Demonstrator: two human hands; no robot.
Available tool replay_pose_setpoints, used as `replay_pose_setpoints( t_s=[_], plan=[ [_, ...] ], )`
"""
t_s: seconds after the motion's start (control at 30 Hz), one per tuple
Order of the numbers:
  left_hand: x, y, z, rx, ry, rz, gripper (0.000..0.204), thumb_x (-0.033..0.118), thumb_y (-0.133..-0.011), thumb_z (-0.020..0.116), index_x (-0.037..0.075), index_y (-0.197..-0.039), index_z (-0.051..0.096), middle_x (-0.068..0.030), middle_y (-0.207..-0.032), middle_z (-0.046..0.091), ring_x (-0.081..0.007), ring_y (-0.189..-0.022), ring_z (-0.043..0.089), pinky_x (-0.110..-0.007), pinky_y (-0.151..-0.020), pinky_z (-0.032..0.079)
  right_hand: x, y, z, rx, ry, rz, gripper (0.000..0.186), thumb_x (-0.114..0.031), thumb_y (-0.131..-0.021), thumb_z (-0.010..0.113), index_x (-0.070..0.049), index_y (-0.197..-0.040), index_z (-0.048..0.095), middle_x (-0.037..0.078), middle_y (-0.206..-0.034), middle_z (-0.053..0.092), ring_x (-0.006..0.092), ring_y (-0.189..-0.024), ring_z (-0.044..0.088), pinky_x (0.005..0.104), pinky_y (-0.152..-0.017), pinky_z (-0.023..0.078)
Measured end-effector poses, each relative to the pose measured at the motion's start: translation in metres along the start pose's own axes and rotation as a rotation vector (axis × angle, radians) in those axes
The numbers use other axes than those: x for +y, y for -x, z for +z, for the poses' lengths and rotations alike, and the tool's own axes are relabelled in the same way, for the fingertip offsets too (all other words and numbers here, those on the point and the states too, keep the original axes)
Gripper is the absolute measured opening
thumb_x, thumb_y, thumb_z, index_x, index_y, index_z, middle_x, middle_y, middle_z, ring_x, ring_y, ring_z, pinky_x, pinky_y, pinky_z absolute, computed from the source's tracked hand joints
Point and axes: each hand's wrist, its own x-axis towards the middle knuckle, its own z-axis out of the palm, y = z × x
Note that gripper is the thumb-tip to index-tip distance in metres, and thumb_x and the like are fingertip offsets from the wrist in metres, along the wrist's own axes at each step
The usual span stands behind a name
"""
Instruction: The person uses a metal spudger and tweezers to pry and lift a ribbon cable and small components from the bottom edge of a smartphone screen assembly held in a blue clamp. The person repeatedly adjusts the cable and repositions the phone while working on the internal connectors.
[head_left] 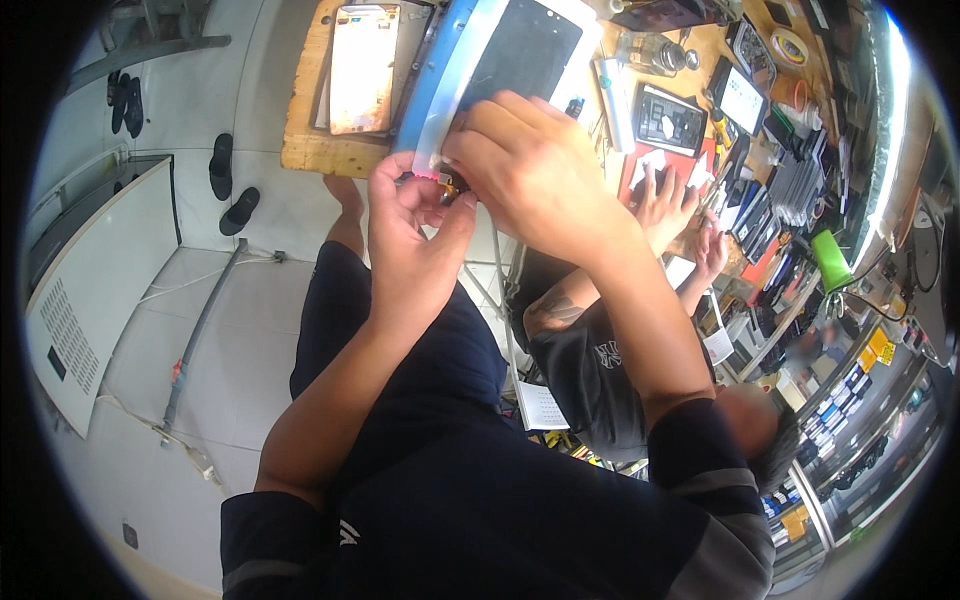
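Note:
Close together over the near edge of the bench, both my hands meet at a small part (pixel 446 182) with gold, dark and pink bits, possibly a phone component; its full shape is covered by fingers. My left hand (pixel 415 225) pinches it between thumb and fingers. My right hand (pixel 535 165) curls over it from the right, its fingertips mostly hidden. Just beyond them lies a flat dark screen panel (pixel 525 50) in a white surround, beside a blue band (pixel 435 85). A pale, stained phone-shaped plate (pixel 363 70) rests to the left.
On the right, a co-worker's hands (pixel 668 208) are at the same wooden bench (pixel 300 140). Near them are an opened phone (pixel 668 120), a glass jar (pixel 652 52), a white-and-blue roll (pixel 614 105) and a lit phone (pixel 740 100). Slippers (pixel 240 210) lie on the floor.

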Motion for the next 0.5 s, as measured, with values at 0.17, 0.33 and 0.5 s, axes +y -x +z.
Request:
replay_pose_setpoints(
  t_s=[0.17, 0.33, 0.5],
  plan=[
    [-0.001, 0.0, -0.003, -0.012, -0.037, 0.015, 0.055, -0.002, -0.1, 0.075, 0.0, -0.144, 0.043, -0.007, -0.108, 0.07, -0.0083, -0.094, 0.062, -0.025, -0.086, 0.052, 0.003, 0.012, -0.013, 0.007, -0.009, 0.009, 0.023, -0.008, -0.08, 0.081, -0.005, -0.102, 0.076, 0.006, -0.087, 0.061, 0.0276, -0.08, 0.064, 0.0402, -0.068, 0.052],
    [0.0, 0.001, -0.004, -0.009, -0.037, 0.013, 0.054, -0.002, -0.098, 0.077, -0.001, -0.141, 0.045, -0.0059, -0.105, 0.072, -0.0088, -0.093, 0.064, -0.026, -0.086, 0.051, 0.004, 0.018, -0.022, -0.018, 0.024, 0.028, 0.029, -0.007, -0.079, 0.081, -0.005, -0.107, 0.077, 0.006, -0.091, 0.065, 0.0283, -0.081, 0.065, 0.0414, -0.07, 0.053],
    [0.003, -0.001, -0.005, -0.007, -0.034, 0.031, 0.055, -0.002, -0.098, 0.077, 0.0, -0.142, 0.044, -0.006, -0.103, 0.071, -0.0091, -0.093, 0.064, -0.026, -0.086, 0.051, 0.003, 0.001, -0.001, -0.013, -0.005, -0.037, 0.029, -0.008, -0.077, 0.081, -0.005, -0.105, 0.076, 0.006, -0.09, 0.063, 0.0269, -0.085, 0.065, 0.0393, -0.073, 0.054]
  ],
)
